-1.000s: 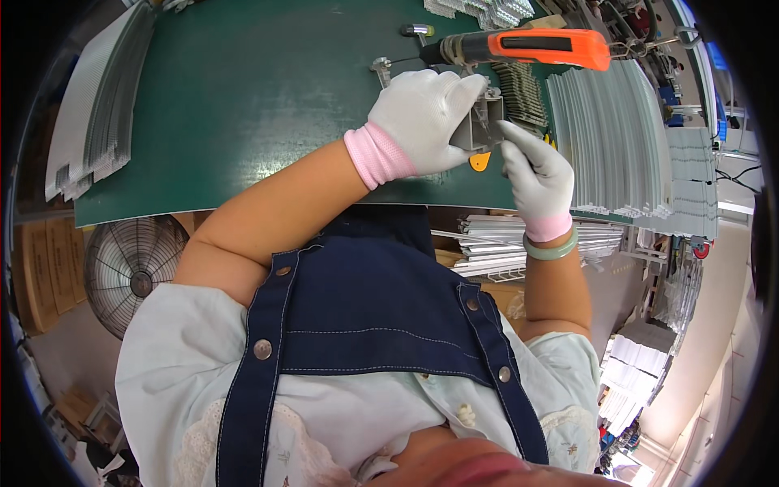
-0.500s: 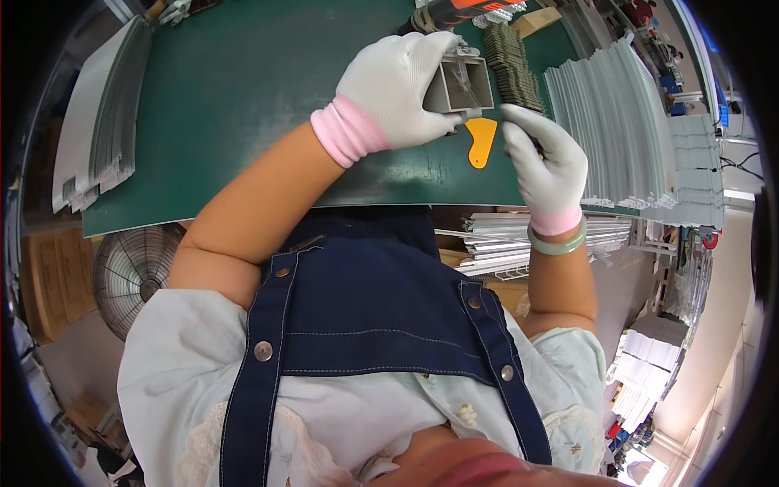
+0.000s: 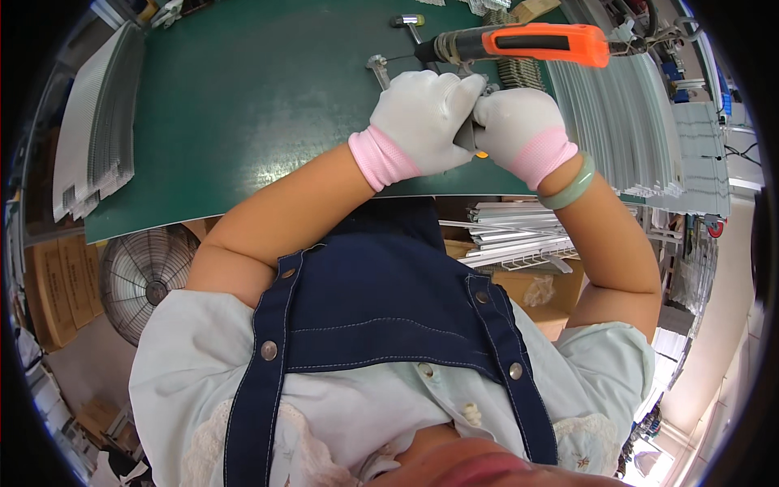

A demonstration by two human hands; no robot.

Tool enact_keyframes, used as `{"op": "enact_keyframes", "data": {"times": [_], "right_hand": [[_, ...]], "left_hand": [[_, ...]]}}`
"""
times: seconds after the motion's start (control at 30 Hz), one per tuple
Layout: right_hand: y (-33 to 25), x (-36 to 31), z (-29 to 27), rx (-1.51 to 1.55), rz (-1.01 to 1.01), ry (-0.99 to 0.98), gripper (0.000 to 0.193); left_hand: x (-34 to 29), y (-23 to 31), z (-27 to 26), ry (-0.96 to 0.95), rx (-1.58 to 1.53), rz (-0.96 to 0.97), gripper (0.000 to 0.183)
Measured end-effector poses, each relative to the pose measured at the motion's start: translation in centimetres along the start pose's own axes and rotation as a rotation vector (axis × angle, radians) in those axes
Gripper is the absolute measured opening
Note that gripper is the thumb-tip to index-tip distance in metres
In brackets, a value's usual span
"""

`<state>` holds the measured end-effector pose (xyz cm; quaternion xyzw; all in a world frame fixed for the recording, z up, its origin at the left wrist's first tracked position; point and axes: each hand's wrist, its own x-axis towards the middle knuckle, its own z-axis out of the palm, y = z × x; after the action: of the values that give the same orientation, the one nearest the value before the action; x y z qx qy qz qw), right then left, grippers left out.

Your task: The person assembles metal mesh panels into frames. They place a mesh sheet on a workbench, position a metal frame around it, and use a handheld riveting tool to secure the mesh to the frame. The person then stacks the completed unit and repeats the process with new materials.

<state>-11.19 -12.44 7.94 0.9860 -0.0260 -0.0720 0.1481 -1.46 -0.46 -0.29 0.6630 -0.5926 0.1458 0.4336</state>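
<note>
Gripping left hand (image 3: 426,122) near table edge (image 3: 438,193)

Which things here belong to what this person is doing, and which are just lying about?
In the job:
- gray metal piece, held
- white gloves, worn
- orange power tool, probably, being so close

Apparently just about:
- fan
- cardboard boxes
- white metal strips

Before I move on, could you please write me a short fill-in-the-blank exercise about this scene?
The left hand, in a white ____, holds a grey part.
The pale green bracelet circles the person's ____ wrist.
The power tool is black and ____.
The tabletop is dark ____.

Missing words: glove; right; orange; green.
</note>
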Motion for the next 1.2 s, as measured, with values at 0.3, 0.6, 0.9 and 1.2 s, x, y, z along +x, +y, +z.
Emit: {"op": "enact_keyframes", "data": {"times": [0.3, 0.6, 0.9, 1.2], "right_hand": [[1.0, -0.6, 2.2, 0.415, -0.083, 0.300, 0.012], [0.9, 0.7, -2.2, 0.457, 0.029, -0.367, 0.017], [0.0, 1.4, -3.1, 0.336, 0.056, -0.446, 0.020], [0.5, -2.6, 1.4, 0.901, 0.150, 0.216, 0.016]], "left_hand": [[0.0, -0.3, -0.1, -0.022, 0.004, 0.006, 0.059], [0.0, -0.5, 0.0, -0.046, 0.002, 0.017, 0.066], [0.0, -0.3, 0.0, -0.078, -0.004, 0.004, 0.067], [0.1, -0.8, -0.4, 0.021, 0.006, 0.036, 0.070]]}}
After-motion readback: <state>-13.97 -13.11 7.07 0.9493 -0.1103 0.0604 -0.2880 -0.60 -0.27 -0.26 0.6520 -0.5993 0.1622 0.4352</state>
